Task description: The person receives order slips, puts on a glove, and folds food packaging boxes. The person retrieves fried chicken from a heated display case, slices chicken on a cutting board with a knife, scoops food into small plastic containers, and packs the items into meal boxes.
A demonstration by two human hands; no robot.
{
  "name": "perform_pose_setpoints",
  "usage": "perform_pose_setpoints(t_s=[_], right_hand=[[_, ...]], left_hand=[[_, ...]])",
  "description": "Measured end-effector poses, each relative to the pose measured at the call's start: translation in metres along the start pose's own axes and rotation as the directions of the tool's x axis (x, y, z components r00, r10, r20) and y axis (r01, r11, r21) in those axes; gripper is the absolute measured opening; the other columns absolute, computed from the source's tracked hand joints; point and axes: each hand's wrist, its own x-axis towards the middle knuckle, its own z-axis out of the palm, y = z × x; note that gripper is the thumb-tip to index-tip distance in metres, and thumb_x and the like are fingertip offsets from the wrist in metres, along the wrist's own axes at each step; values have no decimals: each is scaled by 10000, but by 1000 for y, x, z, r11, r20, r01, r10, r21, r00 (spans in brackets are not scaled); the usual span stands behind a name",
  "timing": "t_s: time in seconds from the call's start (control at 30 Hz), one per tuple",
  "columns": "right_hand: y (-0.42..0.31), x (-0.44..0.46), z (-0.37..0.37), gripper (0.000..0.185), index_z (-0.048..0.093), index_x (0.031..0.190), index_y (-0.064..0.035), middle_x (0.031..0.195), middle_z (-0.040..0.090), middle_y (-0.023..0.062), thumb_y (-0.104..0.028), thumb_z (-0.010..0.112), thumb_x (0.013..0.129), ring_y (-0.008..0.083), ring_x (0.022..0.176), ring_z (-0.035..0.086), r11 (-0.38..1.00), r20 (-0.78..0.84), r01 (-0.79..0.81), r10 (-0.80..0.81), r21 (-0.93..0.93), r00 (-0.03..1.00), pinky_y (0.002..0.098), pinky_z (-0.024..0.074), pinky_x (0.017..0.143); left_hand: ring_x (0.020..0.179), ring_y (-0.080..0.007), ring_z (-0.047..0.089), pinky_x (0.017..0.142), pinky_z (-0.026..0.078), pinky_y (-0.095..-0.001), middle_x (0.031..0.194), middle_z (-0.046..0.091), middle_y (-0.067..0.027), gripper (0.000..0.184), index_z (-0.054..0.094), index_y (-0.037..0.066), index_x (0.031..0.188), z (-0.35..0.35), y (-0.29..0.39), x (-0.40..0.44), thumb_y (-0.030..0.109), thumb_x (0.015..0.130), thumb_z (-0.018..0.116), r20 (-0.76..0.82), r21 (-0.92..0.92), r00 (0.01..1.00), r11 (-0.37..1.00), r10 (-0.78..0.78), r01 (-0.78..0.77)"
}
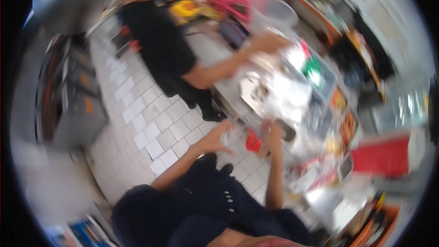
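My left hand [213,138] reaches forward over the tiled floor, thumb and fingers apart. A pale, see-through patch [232,136] shows beside its fingers, too smeared to name. Near the table's edge my right hand [273,133] is closed, its fingers blurred by motion; what it holds I cannot make out. Just beyond it is a dark, rounded thing [287,131], and I cannot tell whether the hand touches it. A small red thing [253,141] shows between my two hands, close to the right one.
A person in black [157,41] stands ahead, one arm [233,64] stretched over the cluttered table. There lie clear plastic bags [288,96], a white tray [250,92] and a bluish bin [327,80] with a green item. A clear tub [273,13] stands behind; metal cabinets [82,96] line the left.
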Motion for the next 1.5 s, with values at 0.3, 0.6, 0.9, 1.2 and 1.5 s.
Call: perform_pose_setpoints(t_s=[0.3,0.6,0.9,1.2,1.5], right_hand=[[-133,-186,348,354,622,1130,-19,975,685,223,-191,710,834,332,868,695,955,782,-266,66,131,620,427,533,764],[-332,-50,572,128,590,1085,-42,933,699,84,-103,609,975,146,836,687,778,759,-444,-64,445,648,261,522,679],[-509,138,727,285,512,1288,-65,896,610,26,-151,526,1017,100,811,580,624,591,-471,18,624,807,251,466,700],[-757,374,1061,188,638,1013,-133,725,421,-82,-239,483,997,38,625,389,592,822,-603,-197,535,535,230,327,542],[-918,506,1381,192,627,1054,-107,769,480,-62,-224,485,1001,55,687,447,754,940,-562,-258,340,223,219,390,621]], left_hand=[[1062,-209,605,930,490,-345,1111,628,-109,705,494,58,1242,-144,-85,-283,308,720,897,17,-421,848,766,-529,486],[958,-111,578,854,488,-271,1057,614,-37,457,566,47,1150,-393,-240,-435,117,786,833,-465,-719,652,685,-599,116],[960,-145,611,821,515,-324,1006,648,-68,665,573,46,1156,-672,-382,-423,305,661,935,-668,-402,525,849,-527,341],[1153,-221,567,958,464,-376,1258,595,-101,852,510,55,1328,-1015,-437,-435,294,629,935,-913,-82,302,847,-276,524],[1164,-196,547,984,437,-357,1269,595,-76,697,540,76,1307,-1240,-634,-505,386,753,828,-736,-627,333,779,-589,-7]])
